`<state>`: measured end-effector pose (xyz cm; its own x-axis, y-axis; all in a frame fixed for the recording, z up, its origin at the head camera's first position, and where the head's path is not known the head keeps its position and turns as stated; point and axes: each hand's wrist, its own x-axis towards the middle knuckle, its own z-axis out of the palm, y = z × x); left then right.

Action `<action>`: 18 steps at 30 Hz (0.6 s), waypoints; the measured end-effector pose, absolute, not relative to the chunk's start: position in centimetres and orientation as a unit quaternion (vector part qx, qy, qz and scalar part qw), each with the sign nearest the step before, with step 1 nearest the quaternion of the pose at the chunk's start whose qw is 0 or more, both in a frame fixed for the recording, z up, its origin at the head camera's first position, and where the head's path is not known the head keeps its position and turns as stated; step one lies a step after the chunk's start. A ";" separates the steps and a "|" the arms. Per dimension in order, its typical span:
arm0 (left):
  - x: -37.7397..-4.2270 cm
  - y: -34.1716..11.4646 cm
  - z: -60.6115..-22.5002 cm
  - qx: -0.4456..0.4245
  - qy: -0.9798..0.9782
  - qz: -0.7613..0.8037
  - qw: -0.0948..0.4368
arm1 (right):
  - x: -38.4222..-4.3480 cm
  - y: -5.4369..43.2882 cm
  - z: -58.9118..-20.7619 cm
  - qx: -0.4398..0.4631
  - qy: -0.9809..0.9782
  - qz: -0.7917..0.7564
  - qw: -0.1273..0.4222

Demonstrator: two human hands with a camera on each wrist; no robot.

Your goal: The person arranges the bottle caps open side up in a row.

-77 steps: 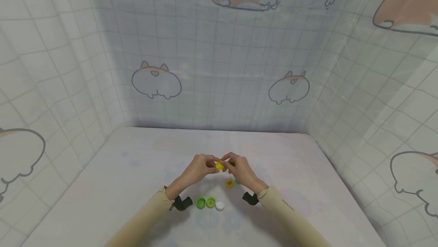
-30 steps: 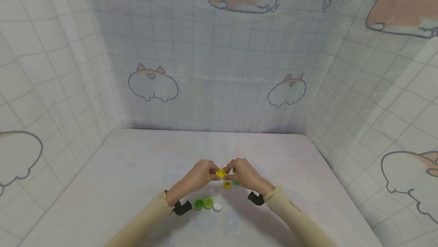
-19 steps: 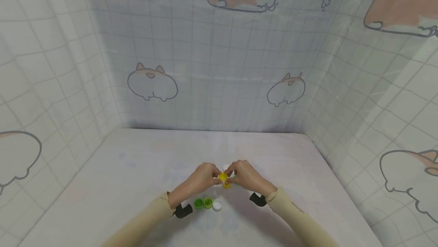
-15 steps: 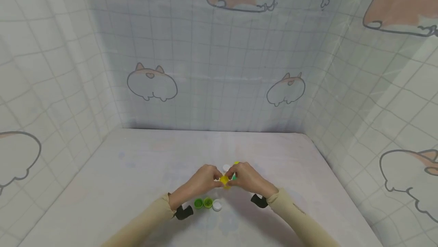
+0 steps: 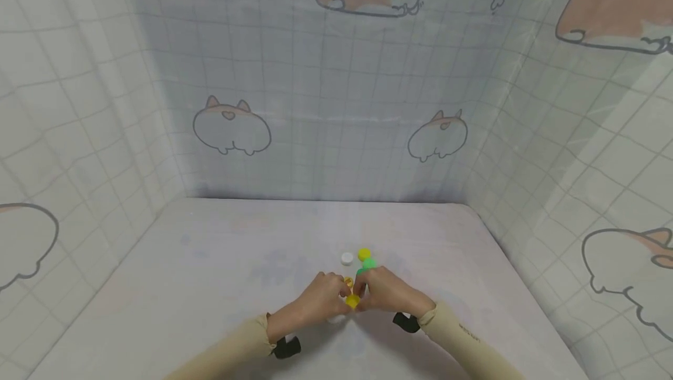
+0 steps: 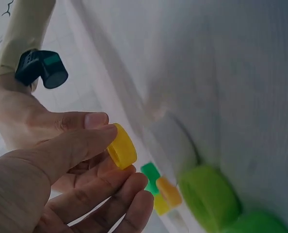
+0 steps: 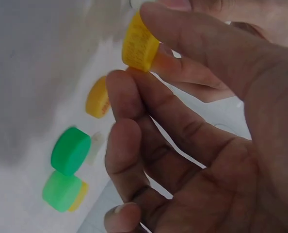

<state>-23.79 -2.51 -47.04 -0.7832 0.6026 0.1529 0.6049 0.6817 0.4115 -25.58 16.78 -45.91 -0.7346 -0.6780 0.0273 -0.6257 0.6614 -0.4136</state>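
A yellow bottle cap [image 5: 352, 300] is pinched by both hands at once, one from each side, above the table. My left hand [image 5: 325, 298] has its thumb on the cap's rim in the left wrist view. In the right wrist view, thumb and fingertips of my right hand [image 5: 386, 291] grip the same cap [image 7: 140, 43], which shows lettering on its side. Just beyond the hands lies an orange-yellow cap [image 5: 349, 282]. Close under the left hand, a white cap [image 5: 336, 319] is mostly hidden; a lime cap [image 6: 209, 196] and a green cap [image 6: 258, 224] show in the left wrist view.
Farther back lie a white cap [image 5: 347, 259], a yellow cap [image 5: 364, 254], a light green cap [image 5: 370, 263] and a darker green cap [image 7: 71, 151]. The pale table [image 5: 236, 239] meets a cloth-covered back wall [image 5: 336, 158] and side walls.
Both hands have come down and nearer the body with the yellow cap between them, moving slightly right. The far caps are uncovered, while the left hand now covers the near row.
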 end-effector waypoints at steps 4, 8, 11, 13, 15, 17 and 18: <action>-23.6 -2.1 -47.5 -0.331 -0.919 -0.215 0.010 | -25.4 16.9 -46.1 -0.360 0.909 -0.198 0.077; -23.7 -2.0 -47.6 -0.330 -0.922 -0.203 0.006 | -25.4 16.7 -46.2 -0.360 0.909 -0.192 0.085; -23.6 -2.0 -47.8 -0.321 -0.926 -0.200 -0.012 | -25.4 16.4 -46.4 -0.359 0.909 -0.190 0.092; -23.4 -2.0 -47.9 -0.313 -0.929 -0.196 -0.029 | -25.3 16.2 -46.6 -0.358 0.908 -0.191 0.101; -23.3 -1.9 -47.9 -0.309 -0.931 -0.192 -0.041 | -25.2 16.1 -46.8 -0.355 0.908 -0.193 0.115; -23.2 -1.9 -47.9 -0.306 -0.932 -0.187 -0.051 | -25.1 16.0 -47.0 -0.352 0.907 -0.194 0.124; -23.1 -1.9 -47.9 -0.306 -0.933 -0.185 -0.052 | -25.1 16.0 -47.0 -0.351 0.907 -0.193 0.128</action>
